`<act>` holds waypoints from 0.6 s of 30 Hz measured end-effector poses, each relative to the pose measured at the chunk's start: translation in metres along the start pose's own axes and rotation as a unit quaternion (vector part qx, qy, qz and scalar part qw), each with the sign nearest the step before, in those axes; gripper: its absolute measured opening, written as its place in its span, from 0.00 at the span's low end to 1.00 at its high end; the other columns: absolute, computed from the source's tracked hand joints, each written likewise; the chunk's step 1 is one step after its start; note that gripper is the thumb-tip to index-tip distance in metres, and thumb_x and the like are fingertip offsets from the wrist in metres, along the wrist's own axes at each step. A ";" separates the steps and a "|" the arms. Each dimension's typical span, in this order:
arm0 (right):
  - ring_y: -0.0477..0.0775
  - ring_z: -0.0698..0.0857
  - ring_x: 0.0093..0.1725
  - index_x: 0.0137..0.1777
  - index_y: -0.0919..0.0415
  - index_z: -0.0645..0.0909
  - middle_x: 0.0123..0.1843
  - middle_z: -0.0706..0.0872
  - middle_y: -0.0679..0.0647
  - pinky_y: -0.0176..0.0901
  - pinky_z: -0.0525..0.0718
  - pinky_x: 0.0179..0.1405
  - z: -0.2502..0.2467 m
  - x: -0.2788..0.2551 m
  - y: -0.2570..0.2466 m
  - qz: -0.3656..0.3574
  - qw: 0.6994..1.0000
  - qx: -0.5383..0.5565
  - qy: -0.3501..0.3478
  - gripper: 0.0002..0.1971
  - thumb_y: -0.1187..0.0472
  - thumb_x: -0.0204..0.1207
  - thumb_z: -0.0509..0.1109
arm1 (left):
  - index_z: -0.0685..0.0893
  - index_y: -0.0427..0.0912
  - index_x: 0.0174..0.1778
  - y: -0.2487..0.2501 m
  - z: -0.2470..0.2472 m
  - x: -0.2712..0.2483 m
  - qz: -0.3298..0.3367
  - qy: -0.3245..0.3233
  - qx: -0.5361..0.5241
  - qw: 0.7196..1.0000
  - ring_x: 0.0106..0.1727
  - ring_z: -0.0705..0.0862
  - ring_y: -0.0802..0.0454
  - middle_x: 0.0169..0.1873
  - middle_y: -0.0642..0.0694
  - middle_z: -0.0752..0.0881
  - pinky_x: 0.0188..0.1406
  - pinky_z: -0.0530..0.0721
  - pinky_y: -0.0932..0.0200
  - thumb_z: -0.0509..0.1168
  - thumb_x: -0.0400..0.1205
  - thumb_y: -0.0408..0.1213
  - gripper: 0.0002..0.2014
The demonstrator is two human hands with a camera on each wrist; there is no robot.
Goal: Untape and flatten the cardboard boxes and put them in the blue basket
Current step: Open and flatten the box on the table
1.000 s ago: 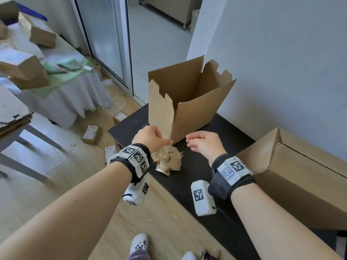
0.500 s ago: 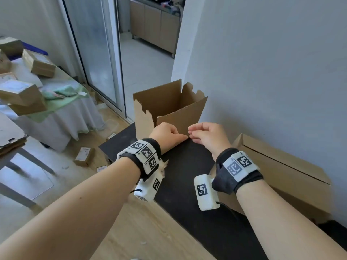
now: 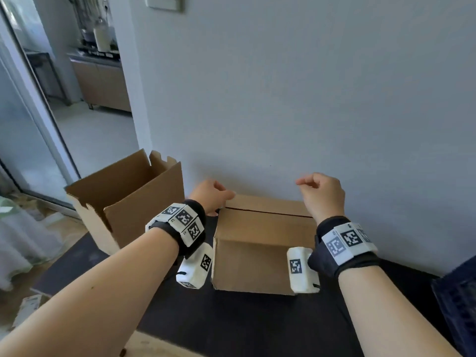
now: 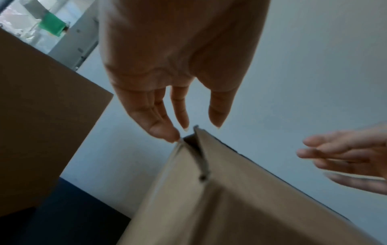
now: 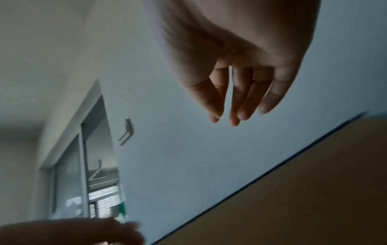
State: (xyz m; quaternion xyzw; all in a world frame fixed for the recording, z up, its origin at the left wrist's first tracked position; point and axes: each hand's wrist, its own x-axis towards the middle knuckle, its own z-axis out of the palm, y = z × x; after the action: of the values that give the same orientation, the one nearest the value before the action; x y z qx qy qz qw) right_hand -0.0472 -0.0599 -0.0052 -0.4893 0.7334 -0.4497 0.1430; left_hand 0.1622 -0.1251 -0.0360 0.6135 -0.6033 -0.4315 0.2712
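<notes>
Cardboard boxes, two: a closed box [image 3: 260,243] mid-bench [image 3: 231,325] against the wall, an open box [image 3: 128,202] left. Left hand [image 3: 210,195] touches its corner, right hand [image 3: 320,194] hovers; both loose, empty.

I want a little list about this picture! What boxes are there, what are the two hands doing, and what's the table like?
closed box: brown cardboard box, flaps shut, on the table by the wall
open box: taller cardboard box, top open, to the left of the closed one
left hand: left hand touches the closed box's far left top corner
right hand: right hand hovers above the closed box, holding nothing
table: black table
</notes>
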 end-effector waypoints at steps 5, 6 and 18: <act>0.58 0.83 0.59 0.53 0.56 0.87 0.59 0.87 0.54 0.42 0.77 0.57 -0.042 0.007 0.045 0.111 0.989 -0.095 -0.019 0.14 0.67 0.79 0.60 | 0.79 0.41 0.56 0.010 0.015 0.009 0.004 -0.005 0.079 0.997 0.40 0.78 0.53 0.37 0.50 0.78 0.28 0.79 0.60 0.68 0.79 0.46 0.15; 0.59 0.82 0.62 0.56 0.56 0.87 0.60 0.87 0.54 0.45 0.77 0.61 -0.045 0.007 0.052 0.126 0.985 -0.112 -0.045 0.15 0.68 0.79 0.60 | 0.80 0.41 0.57 0.011 0.017 0.010 0.004 -0.002 0.085 0.996 0.41 0.78 0.52 0.38 0.49 0.79 0.26 0.77 0.61 0.68 0.79 0.45 0.15; 0.57 0.86 0.50 0.71 0.49 0.75 0.58 0.84 0.56 0.49 0.88 0.44 -0.042 0.018 0.083 0.112 0.974 -0.030 -0.192 0.23 0.66 0.76 0.69 | 0.82 0.44 0.59 0.010 0.023 0.021 -0.011 0.026 0.067 0.997 0.55 0.78 0.48 0.55 0.45 0.83 0.54 0.75 0.58 0.73 0.72 0.39 0.19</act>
State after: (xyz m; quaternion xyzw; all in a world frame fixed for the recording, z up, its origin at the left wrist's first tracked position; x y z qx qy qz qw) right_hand -0.1321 -0.0439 -0.0443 -0.4854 0.7556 -0.3060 0.3160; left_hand 0.1353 -0.1426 -0.0427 0.6478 -0.6170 -0.3770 0.2400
